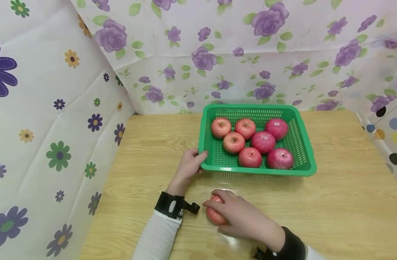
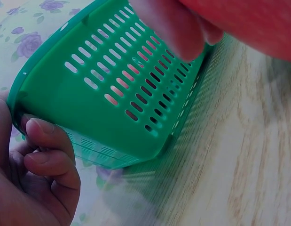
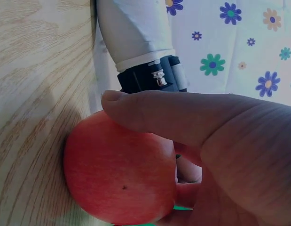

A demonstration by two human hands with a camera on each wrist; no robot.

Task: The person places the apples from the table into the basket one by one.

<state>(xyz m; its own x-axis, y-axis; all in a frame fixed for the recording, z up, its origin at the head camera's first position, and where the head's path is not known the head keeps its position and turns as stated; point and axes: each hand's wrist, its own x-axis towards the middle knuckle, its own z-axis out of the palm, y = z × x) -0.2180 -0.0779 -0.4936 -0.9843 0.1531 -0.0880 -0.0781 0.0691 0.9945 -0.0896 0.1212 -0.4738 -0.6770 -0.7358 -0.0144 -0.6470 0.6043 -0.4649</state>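
Observation:
My left hand (image 1: pixel 189 164) grips the front left corner of a green plastic basket (image 1: pixel 203 137), thumb over the rim. In the left wrist view its fingers (image 2: pixel 49 160) curl beneath that rim. Several light red apples (image 1: pixel 233 142) and three darker, purplish-red round fruits (image 1: pixel 281 159) lie inside. On the table in front of the basket, my right hand (image 1: pixel 245 218) holds a red apple (image 1: pixel 214 213) from above. The right wrist view shows the thumb (image 3: pixel 150 110) along one side of this apple (image 3: pixel 119 169), with the other fingers partly hidden behind it.
The wood-grain table (image 1: pixel 341 209) extends on both sides of the basket. Behind it hangs a purple-flowered cloth (image 1: pixel 185 83), with a flower-print sheet (image 1: pixel 39 119) on the left and a dotted one (image 1: pixel 388 133) on the right.

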